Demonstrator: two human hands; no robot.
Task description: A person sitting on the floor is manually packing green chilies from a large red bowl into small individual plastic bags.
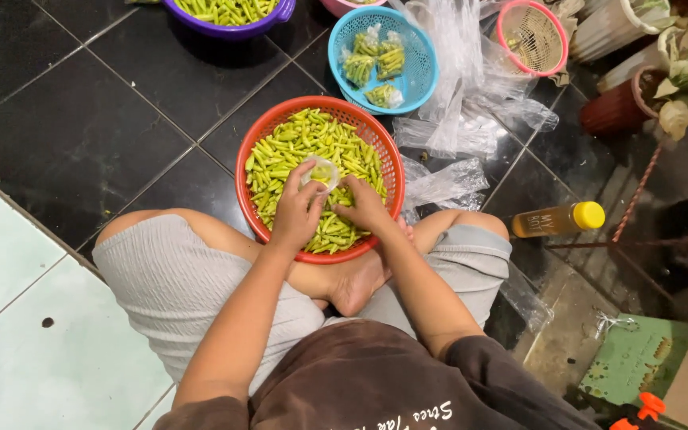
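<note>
A person sits cross-legged on the floor (73, 135), which is dark glossy tile ahead and pale tile at the near left. Against the shins stands the red basket (268, 127), heaped with green chillies (280, 155). Above that heap, the left hand (296, 213) is closed around a small clear plastic bag (324, 171) holding a few chillies. The right hand (366, 207) lies just beside it with fingers bent down into the chillies; whether it grips any cannot be told. Right of the red basket lie crumpled clear bags (447, 127) and a yellow-capped bottle (559, 220). Beyond the red basket sits a blue basket (420, 76) with 3 filled bags, a purple basket (228, 30) of chillies to its left, and a pink basket (531, 36) to its right.
</note>
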